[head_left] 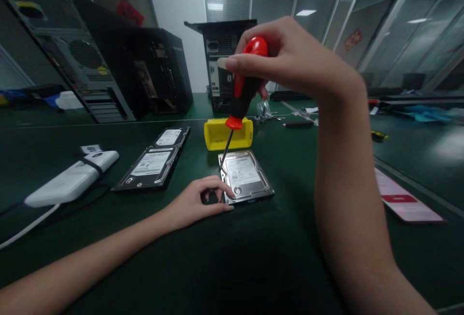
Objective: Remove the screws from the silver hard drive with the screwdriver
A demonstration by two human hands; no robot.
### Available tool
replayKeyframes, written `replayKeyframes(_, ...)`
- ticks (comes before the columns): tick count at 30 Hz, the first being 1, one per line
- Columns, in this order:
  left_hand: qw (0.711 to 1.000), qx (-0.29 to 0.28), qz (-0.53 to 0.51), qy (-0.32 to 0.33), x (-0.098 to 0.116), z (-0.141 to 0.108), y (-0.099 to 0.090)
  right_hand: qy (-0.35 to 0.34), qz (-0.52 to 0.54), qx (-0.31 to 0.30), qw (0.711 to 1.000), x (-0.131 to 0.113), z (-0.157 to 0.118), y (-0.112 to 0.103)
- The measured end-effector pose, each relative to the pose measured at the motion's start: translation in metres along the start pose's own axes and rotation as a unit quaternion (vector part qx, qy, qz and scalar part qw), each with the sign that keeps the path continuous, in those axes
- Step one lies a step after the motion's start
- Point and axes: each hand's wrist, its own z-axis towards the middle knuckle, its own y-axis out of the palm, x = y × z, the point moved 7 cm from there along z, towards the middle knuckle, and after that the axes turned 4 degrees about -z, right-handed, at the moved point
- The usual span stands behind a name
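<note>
A silver hard drive point(243, 175) with a white label lies flat on the dark green table point(217, 257). My left hand point(201, 199) grips the drive's near left corner, thumb at the front edge and fingers on top. Above the drive, my right hand point(268, 59) is wrapped round the red and black handle of a screwdriver point(243, 93). The shaft slants down to the left, its tip at the drive's left edge; whether it sits in a screw cannot be made out. Right behind the drive is a yellow tray point(228, 135).
Two more hard drives point(151, 163) lie at the left, beside a white power strip point(72, 179) with cables. Computer cases point(163, 71) stand at the back. A small clear bag point(264, 109) is behind the tray. A pink and white booklet point(406, 199) lies at the right.
</note>
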Motion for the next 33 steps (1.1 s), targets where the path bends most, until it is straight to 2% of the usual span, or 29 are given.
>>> replayKeyframes(2, 1.000, 0.004, -0.007, 0.003, 0.000, 0.000, -0.001, 0.028, -0.016, 0.031, 0.999, 0.008, 0.002, -0.002)
replayKeyframes(5, 1.000, 0.009, -0.011, 0.004, 0.000, 0.000, -0.002, 0.037, -0.062, 0.019, 0.997, 0.017, 0.008, 0.007)
replayKeyframes(12, 1.000, -0.001, -0.001, -0.008, 0.000, 0.001, 0.001, -0.008, -0.136, -0.092, 0.986, 0.030, 0.025, 0.060)
replayKeyframes(16, 1.000, 0.005, 0.000, -0.013, -0.002, 0.002, 0.001, -0.015, -0.202, -0.093, 0.975, 0.036, 0.032, 0.077)
replayKeyframes(25, 1.000, 0.000, 0.024, -0.013, -0.011, 0.004, 0.002, -0.011, -0.226, -0.083, 0.970, 0.040, 0.032, 0.074)
replayKeyframes(33, 0.999, -0.002, 0.033, -0.021, -0.009, 0.004, 0.002, -0.004, -0.249, -0.085, 0.965, 0.043, 0.031, 0.082)
